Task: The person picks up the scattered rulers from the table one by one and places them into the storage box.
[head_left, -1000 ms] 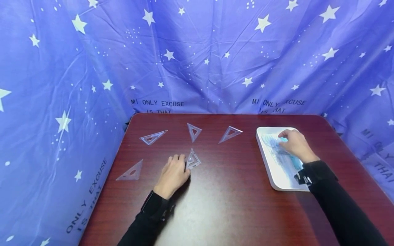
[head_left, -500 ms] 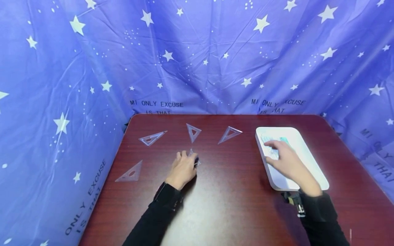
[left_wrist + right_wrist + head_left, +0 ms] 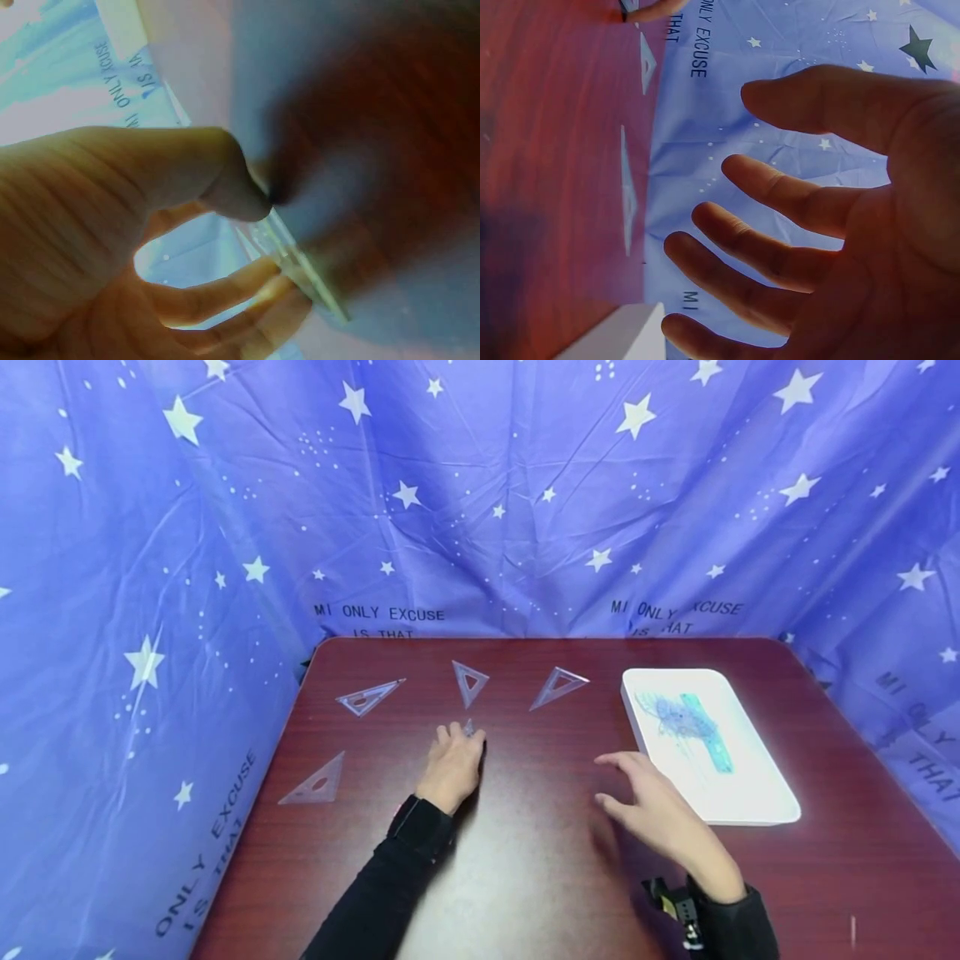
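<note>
My left hand (image 3: 452, 768) is over the middle of the table, its thumb and fingers pinching a small clear set square (image 3: 469, 727). Most of that set square is hidden under the hand in the head view; the left wrist view shows its edge (image 3: 306, 270) between thumb and fingers. My right hand (image 3: 663, 814) is held over the table just left of a white tray (image 3: 757, 797), fingers spread and holding nothing. Inside the tray lie a teal strip (image 3: 708, 739) and a jumble of clear pieces (image 3: 667, 714).
Behind my left hand, clear set squares lie in a row: one at left (image 3: 382, 695), one in the middle (image 3: 461, 683) and one at right (image 3: 572, 676). Another set square (image 3: 330, 781) lies left of the hand. A starry blue curtain (image 3: 517, 527) closes off the table's far edge.
My left hand has moved right onto the small set square and gripped it. My right hand has come out of the tray, moving left and toward me.
</note>
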`<state>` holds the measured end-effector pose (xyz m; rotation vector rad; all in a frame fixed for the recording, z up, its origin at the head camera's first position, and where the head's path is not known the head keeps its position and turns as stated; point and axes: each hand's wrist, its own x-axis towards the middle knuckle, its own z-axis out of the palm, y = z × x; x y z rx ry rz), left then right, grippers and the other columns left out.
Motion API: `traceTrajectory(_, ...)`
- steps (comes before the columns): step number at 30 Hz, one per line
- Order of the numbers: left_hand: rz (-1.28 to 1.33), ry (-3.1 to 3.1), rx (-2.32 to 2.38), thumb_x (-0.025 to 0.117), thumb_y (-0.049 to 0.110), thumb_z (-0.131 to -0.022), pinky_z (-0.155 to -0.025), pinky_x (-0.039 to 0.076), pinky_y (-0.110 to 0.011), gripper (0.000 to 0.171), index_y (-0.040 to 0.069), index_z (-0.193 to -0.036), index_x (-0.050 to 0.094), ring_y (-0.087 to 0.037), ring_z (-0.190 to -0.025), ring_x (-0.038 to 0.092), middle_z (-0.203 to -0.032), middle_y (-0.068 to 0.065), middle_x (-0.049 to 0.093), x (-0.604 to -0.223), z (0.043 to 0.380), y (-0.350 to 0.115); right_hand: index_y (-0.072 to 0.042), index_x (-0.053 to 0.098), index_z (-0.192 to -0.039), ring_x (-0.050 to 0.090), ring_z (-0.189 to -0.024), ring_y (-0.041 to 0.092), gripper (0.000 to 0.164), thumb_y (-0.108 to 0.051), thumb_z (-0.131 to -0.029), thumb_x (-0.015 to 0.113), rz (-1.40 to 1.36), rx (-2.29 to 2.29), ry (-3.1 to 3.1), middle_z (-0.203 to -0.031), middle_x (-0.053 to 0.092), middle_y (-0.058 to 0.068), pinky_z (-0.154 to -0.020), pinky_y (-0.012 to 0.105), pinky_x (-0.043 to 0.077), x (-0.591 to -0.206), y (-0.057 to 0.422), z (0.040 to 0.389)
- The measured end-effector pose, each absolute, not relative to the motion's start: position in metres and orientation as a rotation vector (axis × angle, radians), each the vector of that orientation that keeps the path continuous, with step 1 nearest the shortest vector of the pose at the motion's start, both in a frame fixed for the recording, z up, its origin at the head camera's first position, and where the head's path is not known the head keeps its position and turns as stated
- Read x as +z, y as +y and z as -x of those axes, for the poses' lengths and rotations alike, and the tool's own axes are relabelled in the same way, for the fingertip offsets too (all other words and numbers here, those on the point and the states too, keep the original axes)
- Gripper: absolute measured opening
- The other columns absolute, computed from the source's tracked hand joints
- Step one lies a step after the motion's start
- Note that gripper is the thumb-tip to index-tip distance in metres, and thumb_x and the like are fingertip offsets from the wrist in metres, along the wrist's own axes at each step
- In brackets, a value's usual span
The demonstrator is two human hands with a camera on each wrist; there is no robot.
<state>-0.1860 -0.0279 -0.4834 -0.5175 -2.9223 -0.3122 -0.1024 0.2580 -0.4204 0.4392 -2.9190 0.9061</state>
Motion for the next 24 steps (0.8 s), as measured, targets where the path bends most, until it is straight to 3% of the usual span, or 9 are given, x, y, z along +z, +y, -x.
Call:
traceTrajectory(6,0.547,-2.868,-0.308,0.075,-0.001,-0.088,-0.074,0.059,-0.05,0.03,0.004,-0.117,0.069,-0.045,-0.092,0.062,-0.101,-0.029,0.063,-0.489,0.189,-0.029,0.0,0.068,-0.133,0.065,-0.127,0.041,0.044,-0.01,-0.092,0.081,-0.431,0.932,-2.912,-0.131,0.069,0.02,-0.104,0.061,0.053,-0.431,0.255,0.096)
traceTrajectory(24,0.602,-2.964,-0.588,0.087,0.002,-0.078,-0.089,0.059,-0.053,0.049,0.011,-0.122,0.069,-0.043,-0.106,0.059,-0.116,-0.026,0.061,-0.468,0.176,-0.021,-0.001,0.063,-0.141,0.068,-0.121,0.037,0.051,-0.013,-0.095,0.08,-0.414,1.043,-2.901,-0.134,0.069,0.02,-0.098,0.057,0.057,-0.438,0.244,0.097)
